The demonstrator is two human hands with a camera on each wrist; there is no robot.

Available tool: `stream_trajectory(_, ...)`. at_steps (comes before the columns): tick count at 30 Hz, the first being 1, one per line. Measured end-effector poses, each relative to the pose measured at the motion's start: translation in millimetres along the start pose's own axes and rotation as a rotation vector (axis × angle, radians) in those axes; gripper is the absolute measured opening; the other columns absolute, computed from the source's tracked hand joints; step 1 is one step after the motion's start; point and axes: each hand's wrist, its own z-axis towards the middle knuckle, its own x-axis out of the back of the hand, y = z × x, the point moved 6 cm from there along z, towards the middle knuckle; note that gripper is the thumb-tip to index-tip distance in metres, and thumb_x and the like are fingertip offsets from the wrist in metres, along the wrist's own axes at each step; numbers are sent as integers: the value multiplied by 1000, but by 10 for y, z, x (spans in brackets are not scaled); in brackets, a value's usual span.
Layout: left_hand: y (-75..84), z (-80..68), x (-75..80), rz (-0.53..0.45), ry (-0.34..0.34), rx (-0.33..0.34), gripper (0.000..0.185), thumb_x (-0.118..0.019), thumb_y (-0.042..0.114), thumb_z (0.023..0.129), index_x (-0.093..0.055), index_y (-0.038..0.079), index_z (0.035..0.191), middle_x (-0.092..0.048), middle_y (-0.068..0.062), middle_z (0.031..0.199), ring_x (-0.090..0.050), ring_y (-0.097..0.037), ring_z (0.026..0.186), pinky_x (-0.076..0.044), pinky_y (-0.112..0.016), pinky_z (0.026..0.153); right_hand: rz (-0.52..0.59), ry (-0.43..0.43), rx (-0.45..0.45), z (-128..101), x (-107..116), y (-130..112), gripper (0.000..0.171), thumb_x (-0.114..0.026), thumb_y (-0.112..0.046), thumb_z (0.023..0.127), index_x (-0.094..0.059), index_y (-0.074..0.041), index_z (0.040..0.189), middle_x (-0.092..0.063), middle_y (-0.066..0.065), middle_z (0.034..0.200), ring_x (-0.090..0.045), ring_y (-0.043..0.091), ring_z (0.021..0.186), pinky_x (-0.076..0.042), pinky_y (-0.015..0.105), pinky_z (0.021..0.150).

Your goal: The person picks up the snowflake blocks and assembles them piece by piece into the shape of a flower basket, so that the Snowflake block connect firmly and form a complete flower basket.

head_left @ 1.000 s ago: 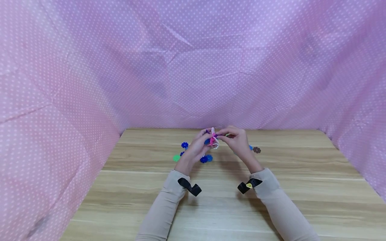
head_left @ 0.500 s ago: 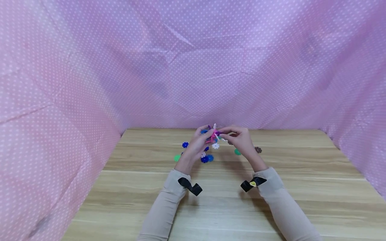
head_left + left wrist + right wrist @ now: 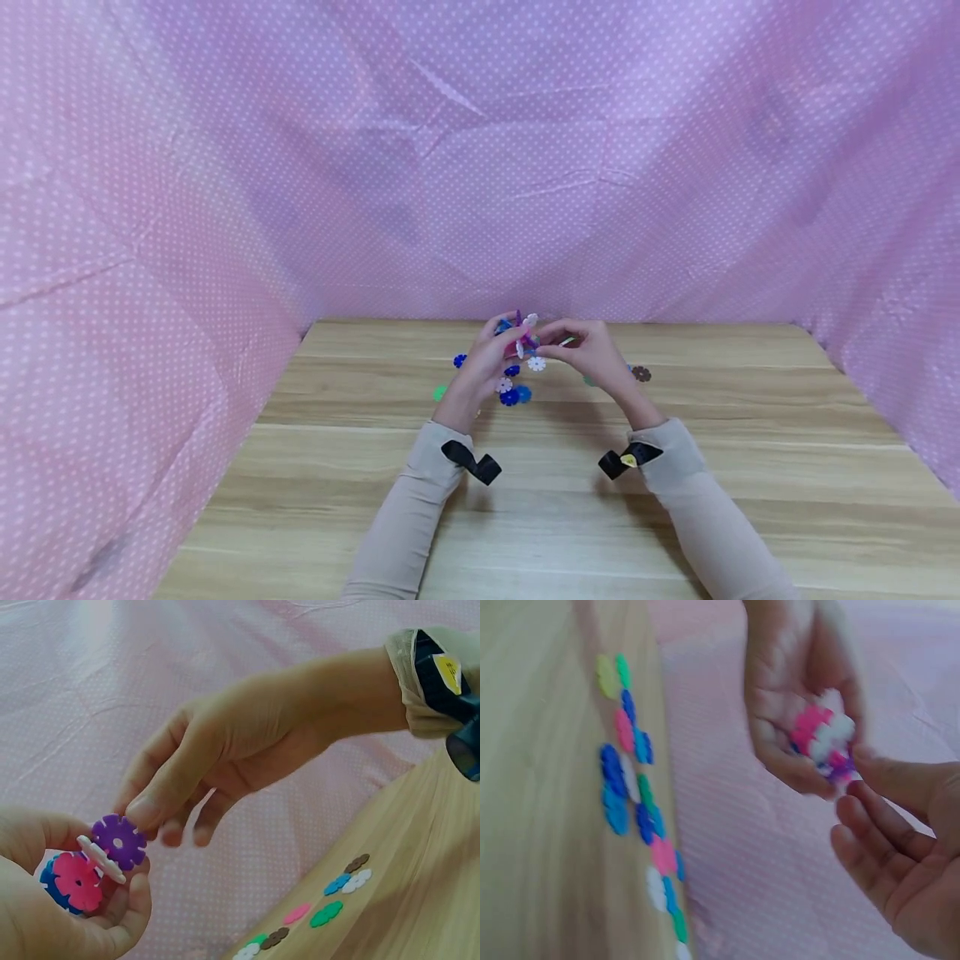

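My left hand (image 3: 486,360) holds a small cluster of interlocked flower-shaped plastic discs above the table's far part. In the left wrist view the cluster shows a pink disc (image 3: 77,883), a white disc (image 3: 102,859) seen at a slant, a blue disc (image 3: 49,883) behind, and a purple disc (image 3: 118,843) at the outer end. Thumb and index finger of my right hand (image 3: 592,354) pinch the purple disc's edge, while its other fingers stay loosely bent. Part of the cluster is hidden by the left palm and fingers. A second white disc (image 3: 830,699) peeks out in the right wrist view.
Loose flower discs lie on the wooden table (image 3: 525,517) below the hands: dark blue (image 3: 509,397), white (image 3: 536,364), green (image 3: 439,392), brown (image 3: 641,374) and several others. A pink dotted cloth (image 3: 480,167) hangs behind the table and along its sides.
The cluster has turned in the left hand, its white discs now tilted differently. The right hand first shifted slightly right; its fingertips now sit a little lower against the cluster.
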Motion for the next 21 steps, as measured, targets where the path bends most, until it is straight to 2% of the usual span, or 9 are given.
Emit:
stream_trajectory(2, 2, 7, 22, -3, 16, -5, 52, -63, 18, 101, -43, 11, 149, -66, -4, 105, -66, -14, 90, -48, -45, 106, -17, -26, -26, -18, 92, 10, 22, -79, -8, 88, -76, 0, 108, -75, 21, 99, -70, 8, 81, -60, 24, 70)
stream_trajectory(5, 16, 15, 54, -16, 32, -21, 50, -65, 16, 99, -46, 10, 145, -66, 0, 99, -64, -12, 87, -45, -50, 109, -42, -57, -52, -53, 264, 57, 22, -77, -7, 90, -74, 1, 110, -75, 22, 97, -70, 7, 78, -61, 25, 69)
stream_trajectory(8, 31, 17, 82, -21, 41, -33, 50, -66, 15, 98, -48, 10, 145, -62, 0, 106, -63, -12, 90, -42, -53, 112, -90, -83, -87, -113, 439, 163, 21, -76, -6, 91, -74, 2, 110, -75, 21, 96, -69, 7, 78, -59, 22, 71)
stream_trajectory(9, 35, 18, 89, -29, 41, -33, 51, -66, 15, 98, -47, 8, 146, -62, -5, 111, -63, -13, 91, -41, -54, 113, -119, -92, -98, -138, 494, 204, 21, -76, -7, 91, -74, 3, 109, -75, 21, 96, -69, 7, 79, -58, 21, 71)
stream_trajectory(12, 53, 14, 105, -32, 42, -35, 53, -64, 14, 99, -45, 6, 148, -61, -6, 111, -63, -13, 89, -46, -50, 108, -220, -131, -128, -215, 634, 337, 22, -77, -6, 90, -74, 5, 109, -75, 19, 95, -66, 9, 79, -55, 18, 70)
stream_trajectory(16, 77, 6, 127, -29, 50, -27, 51, -63, 14, 100, -45, 6, 147, -61, -1, 104, -62, -13, 89, -46, -50, 109, -312, -205, -131, -330, 748, 507, 22, -78, 2, 85, -73, 9, 105, -74, 19, 88, -65, 13, 76, -54, 20, 67)
stream_trajectory(17, 81, 5, 132, -28, 52, -23, 51, -63, 14, 100, -46, 6, 147, -61, -1, 105, -62, -13, 90, -43, -53, 112, -328, -226, -126, -362, 761, 547, 22, -78, 4, 84, -72, 11, 104, -74, 20, 88, -65, 14, 76, -54, 20, 68)
stream_trajectory(21, 89, 1, 140, -7, 44, -18, 50, -61, 15, 101, -45, 5, 147, -61, 0, 103, -62, -13, 91, -43, -52, 112, -385, -298, -172, -495, 805, 735, 23, -78, 5, 83, -71, 11, 104, -72, 17, 86, -64, 14, 77, -54, 19, 68)
